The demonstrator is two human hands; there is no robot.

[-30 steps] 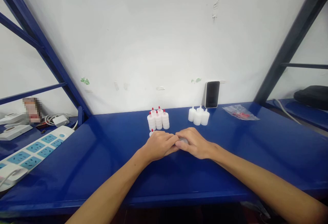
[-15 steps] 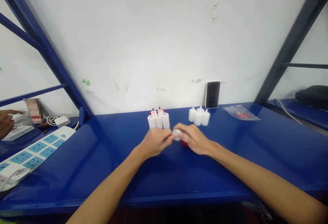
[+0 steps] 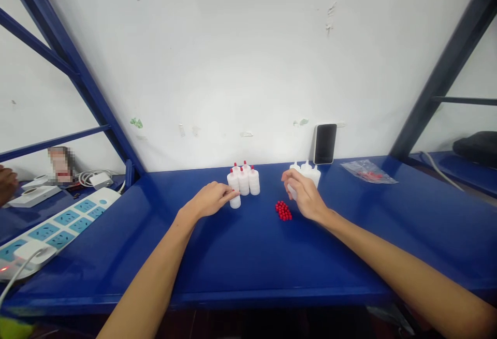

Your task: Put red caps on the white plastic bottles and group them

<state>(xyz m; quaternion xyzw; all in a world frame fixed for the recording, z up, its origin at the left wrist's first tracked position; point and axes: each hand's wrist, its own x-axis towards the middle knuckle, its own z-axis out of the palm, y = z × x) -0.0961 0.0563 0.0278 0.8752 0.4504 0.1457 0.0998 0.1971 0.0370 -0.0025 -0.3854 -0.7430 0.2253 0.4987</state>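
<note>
My left hand (image 3: 209,200) holds a small white bottle with a red cap (image 3: 234,193) upright on the blue table (image 3: 240,256), at the front of a cluster of capped bottles (image 3: 245,179). My right hand (image 3: 303,194) closes around an uncapped white bottle (image 3: 292,190) at the edge of a group of uncapped bottles (image 3: 309,172). A small pile of red caps (image 3: 283,210) lies on the table just left of my right hand.
A dark phone (image 3: 324,144) leans against the white wall. A clear plastic bag with red bits (image 3: 368,171) lies at the right. A white power strip (image 3: 50,225) and chargers sit at the left, where another person's hand (image 3: 5,183) shows. Blue shelf struts rise on both sides.
My hands, joined at the table's middle a second ago, have parted. The left carried a capped bottle to the capped cluster; the right moved to the uncapped bottles, uncovering the red caps.
</note>
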